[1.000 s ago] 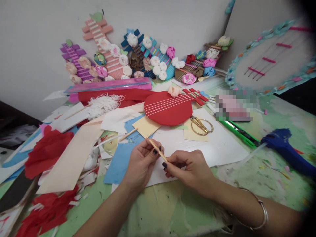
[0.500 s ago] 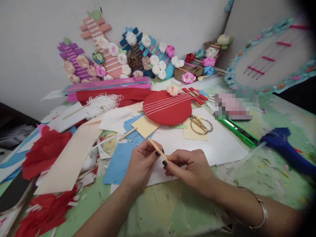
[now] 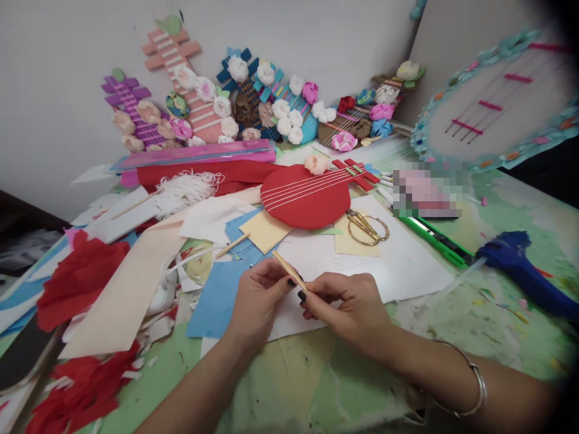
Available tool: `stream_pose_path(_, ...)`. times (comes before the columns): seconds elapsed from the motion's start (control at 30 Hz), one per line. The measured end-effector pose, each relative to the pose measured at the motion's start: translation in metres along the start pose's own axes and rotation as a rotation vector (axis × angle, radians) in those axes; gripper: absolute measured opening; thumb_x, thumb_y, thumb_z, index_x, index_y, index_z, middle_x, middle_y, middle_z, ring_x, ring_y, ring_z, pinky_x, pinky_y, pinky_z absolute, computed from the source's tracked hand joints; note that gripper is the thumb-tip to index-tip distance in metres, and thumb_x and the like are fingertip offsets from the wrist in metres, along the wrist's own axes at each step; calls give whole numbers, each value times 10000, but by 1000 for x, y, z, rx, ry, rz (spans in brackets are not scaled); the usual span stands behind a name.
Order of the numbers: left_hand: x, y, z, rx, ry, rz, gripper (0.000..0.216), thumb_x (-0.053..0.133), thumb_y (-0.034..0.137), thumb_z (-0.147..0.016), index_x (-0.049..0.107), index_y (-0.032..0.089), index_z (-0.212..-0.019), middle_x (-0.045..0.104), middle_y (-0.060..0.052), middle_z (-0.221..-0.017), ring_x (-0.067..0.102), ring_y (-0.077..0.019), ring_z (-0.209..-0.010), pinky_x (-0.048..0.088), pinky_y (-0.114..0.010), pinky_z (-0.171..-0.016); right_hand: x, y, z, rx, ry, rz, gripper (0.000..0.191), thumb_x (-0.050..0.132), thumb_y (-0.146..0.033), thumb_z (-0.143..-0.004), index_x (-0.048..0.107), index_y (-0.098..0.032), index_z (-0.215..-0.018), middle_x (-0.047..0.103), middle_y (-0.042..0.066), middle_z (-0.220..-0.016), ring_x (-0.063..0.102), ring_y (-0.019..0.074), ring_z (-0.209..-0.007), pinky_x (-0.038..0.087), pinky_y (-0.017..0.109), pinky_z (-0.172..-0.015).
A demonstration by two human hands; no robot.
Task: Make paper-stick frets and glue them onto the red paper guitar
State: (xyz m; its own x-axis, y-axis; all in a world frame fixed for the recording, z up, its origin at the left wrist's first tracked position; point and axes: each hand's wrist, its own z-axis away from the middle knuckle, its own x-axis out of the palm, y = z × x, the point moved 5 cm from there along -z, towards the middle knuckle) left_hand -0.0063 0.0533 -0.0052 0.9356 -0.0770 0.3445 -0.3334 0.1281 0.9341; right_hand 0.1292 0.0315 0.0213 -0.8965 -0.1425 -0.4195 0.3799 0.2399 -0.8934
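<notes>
Stick (image 3: 288,269) between both hands' fingertips

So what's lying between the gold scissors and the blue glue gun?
A green knife lies on the table between the scissors and the glue gun, as the head view shows.

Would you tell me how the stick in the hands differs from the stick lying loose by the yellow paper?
The held stick is pinched between left hand and right hand; the loose stick lies untouched. The held stick slants down to the right; the loose stick slants up. Both are thin and pale.
</notes>
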Motion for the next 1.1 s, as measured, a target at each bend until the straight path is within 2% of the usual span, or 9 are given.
stream_pose_path(0.33,7,1,2,37,-107,96,113,699,162,-686,587,158,-704,560,14,-698,503,-84,-642,397,-190,-614,2,-5,2,-49,-14,-4,154,537,-163,-772,673,-145,-700,640,-7,-539,570,77,-478,429,159,-476)
stream_pose_path(0.53,2,-2,0,50,-71,-12,73,693,184,-707,637,157,-743,601,-3,-722,523,-94,-649,413,-213,-635,-2,-5,1,-85,30,14,137,547,-162,-763,672,-140,-713,643,-5,-545,567,78,-470,431,165,-477)
stream_pose_path(0.67,1,0,0,83,-89,-77,56,675,202,-731,645,155,-735,573,6,-730,509,-87,-667,407,-200,-628,-3,-6,0,-112,51,49,139,549,-166,-763,677,-137,-719,644,-1,-545,569,81,-469,431,172,-478)
stream_pose_path(0.9,5,5,1,109,-119,-45,106,674,231,-732,604,159,-696,507,19,-708,460,-82,-650,389,-189,-600,1,-4,2,-92,2,-25,132,553,-154,-765,676,-132,-721,639,-2,-531,564,75,-458,431,164,-472)
stream_pose_path(1.1,1,4,1,121,-101,-51,59,685,204,-718,640,165,-719,543,7,-746,491,-97,-698,405,-203,-639,-1,-4,1,-108,8,-11,133,556,-150,-769,679,-139,-721,644,-9,-539,561,68,-461,426,158,-477)
